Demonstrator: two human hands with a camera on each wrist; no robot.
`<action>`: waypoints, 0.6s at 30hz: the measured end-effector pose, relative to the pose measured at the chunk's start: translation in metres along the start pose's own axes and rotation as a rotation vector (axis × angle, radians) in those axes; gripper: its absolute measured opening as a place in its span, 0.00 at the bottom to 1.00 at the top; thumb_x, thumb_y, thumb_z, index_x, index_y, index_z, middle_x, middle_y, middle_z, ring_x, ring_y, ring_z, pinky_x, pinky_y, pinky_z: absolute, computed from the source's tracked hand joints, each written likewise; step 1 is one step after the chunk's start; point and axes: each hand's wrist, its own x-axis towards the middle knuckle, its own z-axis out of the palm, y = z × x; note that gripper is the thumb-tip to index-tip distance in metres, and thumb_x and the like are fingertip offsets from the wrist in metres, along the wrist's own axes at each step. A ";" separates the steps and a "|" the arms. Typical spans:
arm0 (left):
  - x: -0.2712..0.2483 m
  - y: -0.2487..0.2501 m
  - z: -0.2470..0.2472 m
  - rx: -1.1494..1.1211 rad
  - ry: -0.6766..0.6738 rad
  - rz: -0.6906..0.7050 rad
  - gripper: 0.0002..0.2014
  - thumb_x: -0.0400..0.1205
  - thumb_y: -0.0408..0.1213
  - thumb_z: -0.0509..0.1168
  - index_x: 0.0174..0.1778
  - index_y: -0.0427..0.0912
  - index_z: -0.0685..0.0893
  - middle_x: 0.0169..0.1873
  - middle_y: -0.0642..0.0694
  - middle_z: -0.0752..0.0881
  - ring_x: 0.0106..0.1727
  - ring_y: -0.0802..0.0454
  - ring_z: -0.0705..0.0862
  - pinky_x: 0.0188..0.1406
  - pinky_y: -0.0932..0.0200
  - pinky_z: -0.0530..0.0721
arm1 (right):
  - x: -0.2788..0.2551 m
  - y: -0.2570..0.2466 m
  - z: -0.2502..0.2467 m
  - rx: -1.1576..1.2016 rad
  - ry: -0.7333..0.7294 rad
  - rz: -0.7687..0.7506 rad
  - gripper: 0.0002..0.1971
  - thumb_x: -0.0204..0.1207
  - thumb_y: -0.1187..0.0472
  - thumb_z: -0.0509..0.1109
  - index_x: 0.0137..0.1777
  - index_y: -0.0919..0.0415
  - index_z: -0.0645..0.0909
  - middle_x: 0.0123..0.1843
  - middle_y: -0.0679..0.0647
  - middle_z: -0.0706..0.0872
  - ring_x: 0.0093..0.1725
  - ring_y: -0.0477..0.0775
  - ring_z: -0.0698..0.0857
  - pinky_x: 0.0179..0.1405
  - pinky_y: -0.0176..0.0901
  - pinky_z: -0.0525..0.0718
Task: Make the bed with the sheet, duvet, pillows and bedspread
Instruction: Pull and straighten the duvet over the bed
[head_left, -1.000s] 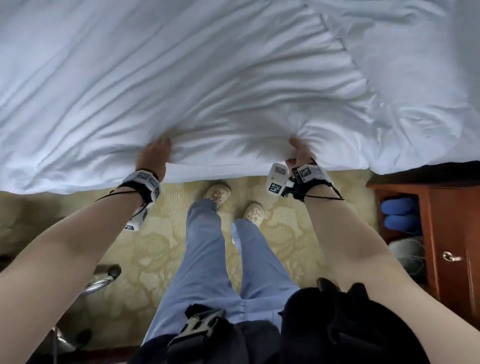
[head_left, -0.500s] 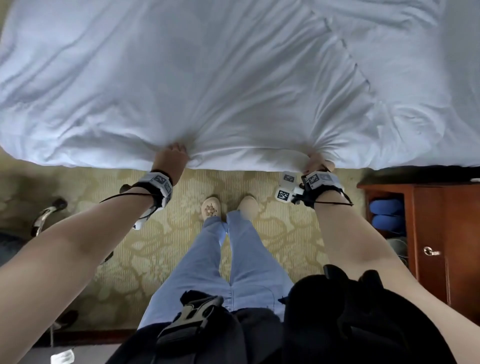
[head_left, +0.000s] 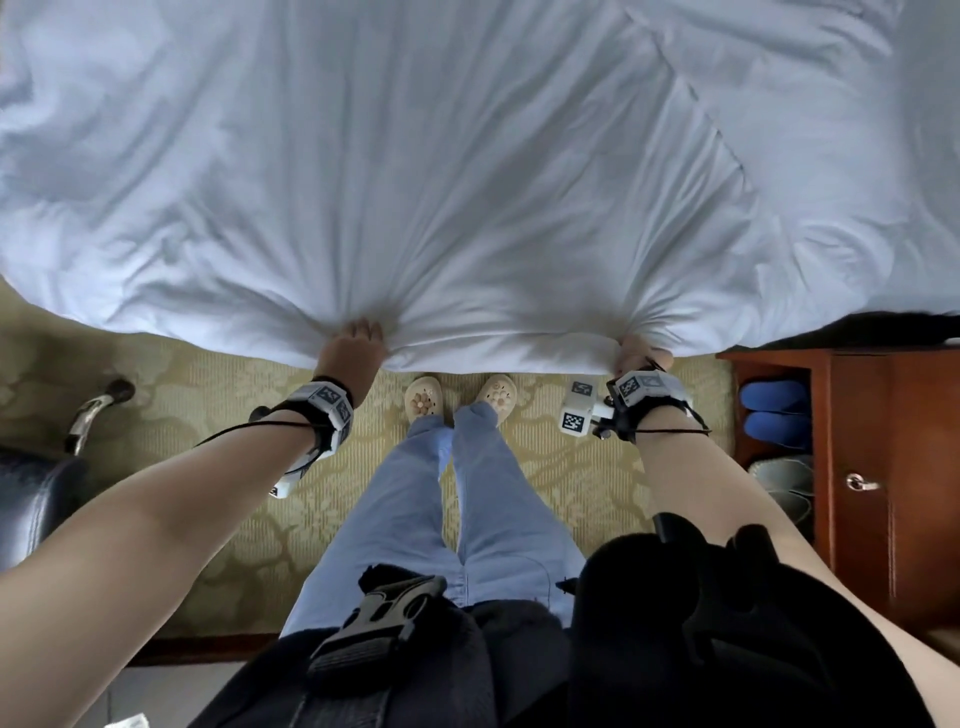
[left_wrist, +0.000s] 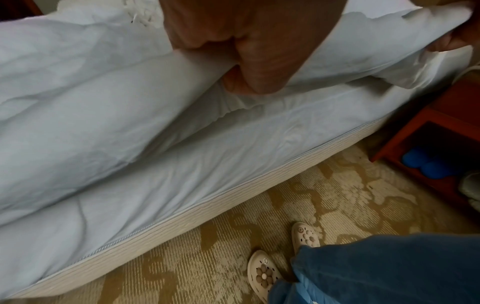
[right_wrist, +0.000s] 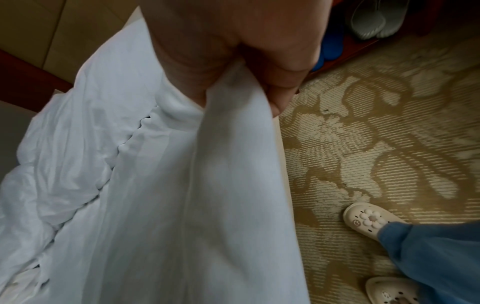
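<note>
A white duvet (head_left: 441, 182) covers the bed and fills the upper head view. My left hand (head_left: 356, 348) grips its near edge, fingers curled into the cloth (left_wrist: 241, 61). About a shoulder's width to the right, my right hand (head_left: 639, 353) grips the same edge, a fold bunched in its fist (right_wrist: 249, 82). The edge is lifted between both hands. Under it, in the left wrist view, the sheet-covered mattress side (left_wrist: 207, 164) shows above the beige bed base (left_wrist: 182, 224). A second white fold or pillow (head_left: 831, 130) lies at the upper right.
A red-brown nightstand (head_left: 883, 467) stands close on the right, with blue slippers (head_left: 776, 410) in its open shelf. A dark chair with a chrome arm (head_left: 78, 431) stands at the left. My feet in cream clogs (head_left: 457, 400) stand on patterned yellow carpet (head_left: 208, 519) by the bed.
Both hands have pulled the duvet's edge toward me and raised it. My feet have stepped back and come together. The duvet now lies smoother across the bed.
</note>
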 end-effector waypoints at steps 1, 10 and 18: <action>0.006 -0.001 0.005 -0.022 -0.002 0.003 0.27 0.85 0.28 0.53 0.80 0.27 0.55 0.78 0.29 0.64 0.77 0.36 0.69 0.64 0.48 0.80 | -0.007 -0.002 0.001 -0.076 -0.004 -0.014 0.26 0.81 0.59 0.63 0.78 0.59 0.63 0.72 0.65 0.74 0.69 0.63 0.77 0.58 0.50 0.79; 0.032 0.012 0.030 -0.457 -0.483 -0.008 0.23 0.83 0.29 0.58 0.77 0.38 0.71 0.75 0.39 0.73 0.74 0.41 0.74 0.71 0.52 0.75 | -0.034 -0.032 0.018 -0.323 -0.131 0.051 0.21 0.84 0.59 0.58 0.76 0.64 0.68 0.72 0.60 0.76 0.70 0.59 0.77 0.68 0.45 0.75; 0.050 -0.042 0.012 -0.782 -0.175 -0.231 0.25 0.83 0.32 0.58 0.78 0.43 0.68 0.75 0.38 0.71 0.73 0.38 0.73 0.70 0.46 0.73 | 0.006 -0.112 0.061 0.210 -0.201 0.084 0.07 0.76 0.67 0.59 0.52 0.69 0.73 0.33 0.59 0.78 0.33 0.56 0.80 0.34 0.44 0.77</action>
